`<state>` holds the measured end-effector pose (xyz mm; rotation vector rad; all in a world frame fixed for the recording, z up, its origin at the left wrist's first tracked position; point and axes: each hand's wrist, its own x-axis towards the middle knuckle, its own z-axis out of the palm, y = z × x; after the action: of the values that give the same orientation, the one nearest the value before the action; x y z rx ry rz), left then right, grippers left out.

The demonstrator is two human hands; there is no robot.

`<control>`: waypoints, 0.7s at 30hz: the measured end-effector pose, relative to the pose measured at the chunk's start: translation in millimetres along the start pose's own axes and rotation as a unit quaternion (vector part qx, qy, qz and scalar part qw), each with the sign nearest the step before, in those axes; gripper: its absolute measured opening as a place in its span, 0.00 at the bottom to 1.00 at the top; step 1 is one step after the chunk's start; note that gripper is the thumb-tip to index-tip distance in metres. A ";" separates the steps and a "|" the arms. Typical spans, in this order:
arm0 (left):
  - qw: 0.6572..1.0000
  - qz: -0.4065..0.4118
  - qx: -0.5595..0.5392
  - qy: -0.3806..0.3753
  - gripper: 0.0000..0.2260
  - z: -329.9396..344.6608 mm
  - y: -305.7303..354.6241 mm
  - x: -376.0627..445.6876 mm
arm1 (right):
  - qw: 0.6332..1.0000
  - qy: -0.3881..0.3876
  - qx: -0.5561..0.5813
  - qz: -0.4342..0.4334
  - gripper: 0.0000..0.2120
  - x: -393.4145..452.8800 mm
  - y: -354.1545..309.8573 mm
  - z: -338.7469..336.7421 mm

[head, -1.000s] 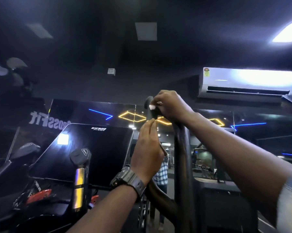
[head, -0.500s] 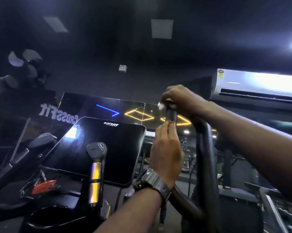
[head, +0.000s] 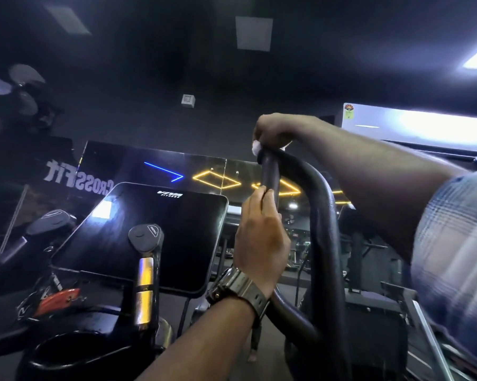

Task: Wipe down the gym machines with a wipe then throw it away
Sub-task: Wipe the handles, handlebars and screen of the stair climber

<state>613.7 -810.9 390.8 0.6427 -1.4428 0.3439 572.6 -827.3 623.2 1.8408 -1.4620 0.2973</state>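
Observation:
A black curved handlebar (head: pixel 324 215) of a gym machine rises in front of me, with an upright grip end (head: pixel 269 174). My right hand (head: pixel 277 133) is curled over the top of that grip, holding a white wipe (head: pixel 256 147) against it; only a small corner of the wipe shows. My left hand (head: pixel 260 237), with a wristwatch, grips the same handle bar lower down, fingers wrapped round it.
The machine's dark console screen (head: pixel 149 235) sits to the left. A shorter handle with metal sensor plates (head: pixel 145 270) stands in front of it, above a round cup holder (head: pixel 75 358). Mirrors with neon lights and an air conditioner (head: pixel 413 122) lie beyond.
The view has shifted, so the handlebar sits further right. My right hand has stayed on the grip top with the wipe, and my left hand has slid slightly lower on the bar.

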 end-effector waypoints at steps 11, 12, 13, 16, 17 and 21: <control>0.999 -0.011 -0.044 -0.009 0.14 -2.2 -6.7 14.6 | 0.978 0.129 -0.055 -0.157 0.11 -45.8 1.5 25.0; 0.997 -0.028 -0.070 -0.011 0.09 -4.8 -7.7 24.4 | 0.978 0.143 -0.033 -0.147 0.11 -48.9 -0.1 31.4; 0.994 -0.051 -0.094 -0.011 0.07 -9.3 -8.0 36.2 | 0.980 0.149 -0.013 -0.133 0.11 -52.3 -0.3 36.8; 0.977 -0.148 -0.152 -0.024 0.10 -15.6 -17.0 79.0 | 0.982 0.148 0.057 -0.101 0.10 -61.2 9.5 42.2; 0.966 -0.178 -0.186 -0.027 0.10 -16.1 -20.8 90.6 | 0.983 0.141 0.074 -0.086 0.09 -61.2 13.7 41.0; 0.930 -0.253 -0.265 -0.019 0.10 -14.2 -31.2 113.6 | 0.982 0.163 0.092 -0.032 0.11 -39.2 15.1 38.8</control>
<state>656.9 -845.0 496.0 0.5482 -1.2733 -0.4563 536.1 -825.6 579.2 1.8721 -1.1788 0.6877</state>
